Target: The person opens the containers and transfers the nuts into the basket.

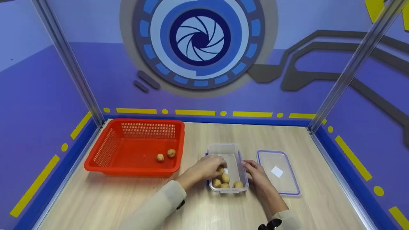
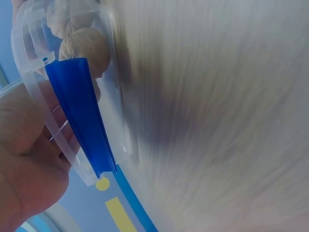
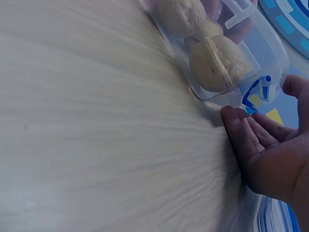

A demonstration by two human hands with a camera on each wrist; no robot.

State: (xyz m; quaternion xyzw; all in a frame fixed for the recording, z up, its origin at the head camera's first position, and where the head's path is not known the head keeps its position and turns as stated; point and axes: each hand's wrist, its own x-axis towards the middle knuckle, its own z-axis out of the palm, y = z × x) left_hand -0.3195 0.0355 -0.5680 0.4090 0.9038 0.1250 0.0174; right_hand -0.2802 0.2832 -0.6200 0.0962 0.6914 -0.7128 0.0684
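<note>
A clear plastic food container (image 1: 227,148) with blue side latches stands on the table, several walnuts (image 1: 225,178) at its near end. My left hand (image 1: 211,166) reaches over the left wall, its curled fingers round a walnut (image 1: 220,171) inside. The left wrist view has that hand (image 2: 34,159) behind the blue latch (image 2: 79,111), its fingertips partly hidden by the container. On the right side, my right hand (image 1: 260,179) touches the outer wall. Its fingers (image 3: 241,130) lie fairly straight low against the container, with the thumb up by the rim.
A red plastic basket (image 1: 134,172) stands at the left with two walnuts (image 1: 165,155) in it. To the right of the container lies its clear lid (image 1: 281,159) with a blue seal and a white label. Blue-purple panels (image 1: 204,102) enclose the wooden table (image 1: 198,210).
</note>
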